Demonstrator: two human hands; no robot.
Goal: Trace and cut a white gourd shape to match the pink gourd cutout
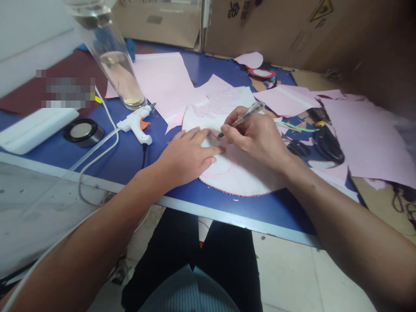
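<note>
The right hand [256,138] grips a pen [247,113], its tip on a white paper disc [242,180] near the table's near edge. The open left hand [185,160] presses the disc flat. Red edging lines the disc's near rim; faint drawn marks show on its far part. A glue gun [134,123] lies left.

Black printed characters [233,9], not clearly legible, on a cardboard box [269,32]; yellow triangular warning sign [321,10] beside them.
</note>
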